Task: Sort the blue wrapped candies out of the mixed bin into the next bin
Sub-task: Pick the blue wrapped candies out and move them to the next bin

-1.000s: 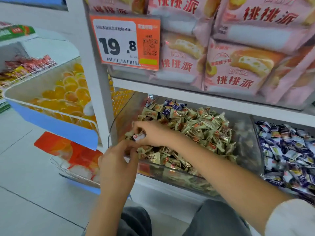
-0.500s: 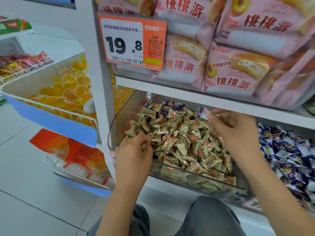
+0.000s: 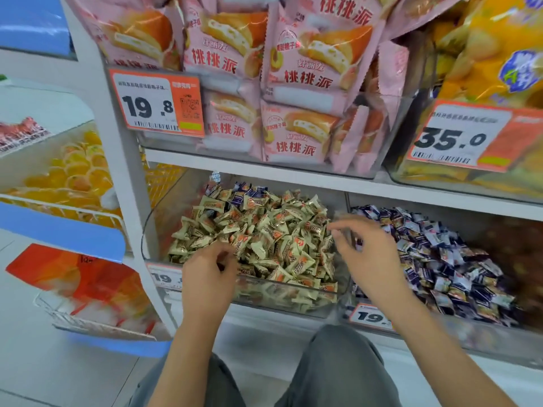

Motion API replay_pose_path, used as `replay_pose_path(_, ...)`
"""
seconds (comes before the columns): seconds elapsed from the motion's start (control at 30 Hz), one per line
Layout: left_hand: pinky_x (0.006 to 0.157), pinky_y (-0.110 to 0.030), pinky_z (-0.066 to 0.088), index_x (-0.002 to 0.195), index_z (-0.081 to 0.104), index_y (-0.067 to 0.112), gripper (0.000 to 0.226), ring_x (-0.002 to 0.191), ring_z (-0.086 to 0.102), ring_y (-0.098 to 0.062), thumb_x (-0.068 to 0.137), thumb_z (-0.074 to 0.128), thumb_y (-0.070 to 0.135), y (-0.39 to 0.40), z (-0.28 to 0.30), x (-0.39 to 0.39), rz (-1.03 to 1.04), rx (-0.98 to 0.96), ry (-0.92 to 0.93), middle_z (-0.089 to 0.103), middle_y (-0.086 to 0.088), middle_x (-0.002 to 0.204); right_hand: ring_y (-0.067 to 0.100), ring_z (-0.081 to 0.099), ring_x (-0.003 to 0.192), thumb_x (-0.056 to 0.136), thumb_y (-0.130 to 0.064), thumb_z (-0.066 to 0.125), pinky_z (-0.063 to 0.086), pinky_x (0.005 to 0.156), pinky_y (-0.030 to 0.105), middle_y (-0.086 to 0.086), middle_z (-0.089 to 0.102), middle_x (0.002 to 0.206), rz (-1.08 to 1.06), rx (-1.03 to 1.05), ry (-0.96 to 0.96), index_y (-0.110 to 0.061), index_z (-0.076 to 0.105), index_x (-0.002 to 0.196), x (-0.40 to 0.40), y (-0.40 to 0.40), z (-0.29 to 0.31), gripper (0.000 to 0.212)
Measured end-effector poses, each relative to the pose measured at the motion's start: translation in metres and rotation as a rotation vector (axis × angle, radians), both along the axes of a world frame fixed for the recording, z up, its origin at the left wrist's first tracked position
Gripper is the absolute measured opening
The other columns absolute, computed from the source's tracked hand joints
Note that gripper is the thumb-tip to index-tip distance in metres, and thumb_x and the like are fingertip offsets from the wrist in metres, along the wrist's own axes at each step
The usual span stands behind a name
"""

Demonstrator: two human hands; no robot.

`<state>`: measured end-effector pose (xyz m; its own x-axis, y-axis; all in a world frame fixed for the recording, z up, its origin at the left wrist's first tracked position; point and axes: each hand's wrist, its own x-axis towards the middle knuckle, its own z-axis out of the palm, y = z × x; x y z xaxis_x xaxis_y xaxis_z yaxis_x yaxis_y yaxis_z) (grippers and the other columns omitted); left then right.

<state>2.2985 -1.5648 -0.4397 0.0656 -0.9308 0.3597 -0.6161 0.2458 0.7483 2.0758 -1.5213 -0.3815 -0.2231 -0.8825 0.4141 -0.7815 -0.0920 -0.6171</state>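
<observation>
A shop: price tag (image 3: 157,105) (19.8), seemingly snack-stocked shelves (image 3: 264,168).

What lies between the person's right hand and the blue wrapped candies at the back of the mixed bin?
In the head view, only heaped cream-and-orange wrapped candies lie between the right hand and the blue wrapped candies at the clear plastic mixed bin's back.

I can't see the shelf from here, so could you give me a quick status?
Left hand curled in mixed bin. Right hand open, empty, beside next bin. Blue candies remain at back. Nothing blocking.
</observation>
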Motion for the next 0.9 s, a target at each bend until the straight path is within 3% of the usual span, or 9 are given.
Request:
replay_pose_path(0.07, 0.068, -0.032, 0.050, 0.092, 0.068, 0.010, 0.016, 0.076, 0.062, -0.020, 0.085, 0.057, 0.001, -0.002, 0.002, 0.002, 0.003, 0.002, 0.016, 0.067, -0.001, 0.082, 0.008, 0.063, 0.085, 0.089, -0.011, 0.061, 0.036, 0.081, 0.001, -0.006, 0.067, 0.107, 0.144, 0.094, 0.054, -0.018, 0.072, 0.099, 0.025, -0.025, 0.001, 0.016)
replay_pose_path(0.13, 0.071, -0.030, 0.050, 0.095, 0.068, 0.011, 0.016, 0.080, 0.061, -0.018, 0.086, 0.057, 0.004, -0.007, 0.005, 0.004, 0.000, 0.017, 0.004, 0.068, -0.001, 0.087, 0.021, 0.067, 0.085, 0.092, -0.016, 0.057, 0.045, 0.082, 0.015, -0.004, 0.066, 0.116, 0.227, 0.192, 0.096, -0.022, 0.069, 0.107, 0.045, -0.057, 0.000, 0.020)
replay_pose_path(0.23, 0.068, -0.029, 0.048, 0.094, 0.068, 0.012, 0.015, 0.079, 0.061, -0.018, 0.086, 0.058, 0.006, -0.019, 0.011, 0.009, 0.006, 0.010, 0.014, 0.068, -0.001, 0.087, 0.022, 0.066, 0.093, 0.094, -0.017, 0.053, 0.047, 0.087, 0.029, 0.002, 0.062, 0.121, 0.268, 0.249, 0.169, -0.020, 0.058, 0.124, 0.067, -0.113, -0.005, 0.030)
replay_pose_path(0.33, 0.068, -0.028, 0.048, 0.097, 0.067, 0.013, 0.014, 0.079, 0.061, -0.017, 0.087, 0.058, 0.009, -0.040, 0.020, 0.013, 0.007, 0.013, 0.001, 0.068, -0.001, 0.088, 0.025, 0.058, 0.110, 0.095, -0.025, 0.053, 0.042, 0.090, 0.028, 0.010, 0.055, 0.131, 0.268, 0.360, 0.318, -0.014, 0.044, 0.137, 0.082, -0.171, -0.011, 0.044)
replay_pose_path(0.43, 0.064, -0.036, 0.051, 0.102, 0.065, 0.014, 0.019, 0.071, 0.060, -0.018, 0.086, 0.057, 0.009, -0.066, 0.024, 0.020, -0.049, 0.076, -0.061, 0.067, -0.001, 0.082, 0.027, 0.049, 0.120, 0.092, -0.028, 0.058, 0.038, 0.088, 0.026, 0.012, 0.047, 0.138, 0.323, 0.543, 0.389, -0.008, 0.037, 0.139, 0.098, -0.214, -0.020, 0.055)
replay_pose_path(0.57, 0.070, -0.037, 0.052, 0.108, 0.062, 0.020, 0.023, 0.081, 0.060, -0.022, 0.086, 0.055, 0.017, -0.084, 0.017, 0.034, -0.067, 0.118, -0.159, 0.067, 0.001, 0.091, 0.026, 0.035, 0.133, 0.086, -0.032, 0.066, 0.027, 0.101, 0.026, 0.011, 0.031, 0.150, 0.407, 0.601, 0.438, -0.005, 0.023, 0.145, 0.117, -0.249, -0.032, 0.077)
replay_pose_path(0.73, 0.073, -0.042, 0.051, 0.107, 0.061, 0.021, 0.024, 0.090, 0.059, -0.028, 0.085, 0.052, 0.019, -0.084, 0.003, 0.039, -0.112, 0.093, -0.284, 0.068, -0.001, 0.097, 0.026, 0.034, 0.135, 0.086, -0.047, 0.059, 0.029, 0.102, 0.029, 0.010, 0.032, 0.151, 0.424, 0.597, 0.655, -0.009, 0.024, 0.147, 0.122, -0.254, -0.032, 0.080)
replay_pose_path(0.9, 0.073, -0.042, 0.051, 0.102, 0.064, 0.022, 0.020, 0.091, 0.057, -0.027, 0.085, 0.054, 0.021, -0.075, -0.003, 0.052, -0.120, 0.112, -0.285, 0.068, 0.001, 0.094, 0.029, 0.051, 0.117, 0.089, -0.045, 0.057, 0.040, 0.084, 0.029, 0.015, 0.052, 0.133, 0.440, 0.521, 0.721, -0.008, 0.037, 0.140, 0.114, -0.252, -0.044, 0.066)
